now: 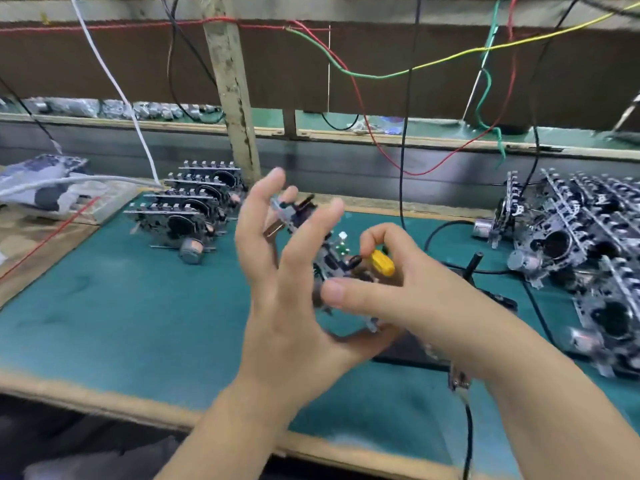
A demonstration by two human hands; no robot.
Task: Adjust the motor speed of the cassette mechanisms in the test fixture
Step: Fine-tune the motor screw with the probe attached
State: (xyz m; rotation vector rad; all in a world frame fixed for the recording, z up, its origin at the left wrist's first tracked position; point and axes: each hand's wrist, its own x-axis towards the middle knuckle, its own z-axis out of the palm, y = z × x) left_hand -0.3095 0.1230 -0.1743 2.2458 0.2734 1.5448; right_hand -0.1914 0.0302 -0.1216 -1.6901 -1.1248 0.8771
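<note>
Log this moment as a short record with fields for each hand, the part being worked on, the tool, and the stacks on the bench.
left hand: fingers spread open, cupped in front of the cassette mechanism; contact unclear through blur
right hand: gripping the yellow screwdriver
cassette mechanism: raised above the green mat, between both hands
yellow screwdriver: tip toward the mechanism
left stack: mechanisms in a neat row, far left
right stack: larger pile of mechanisms, right edge
</note>
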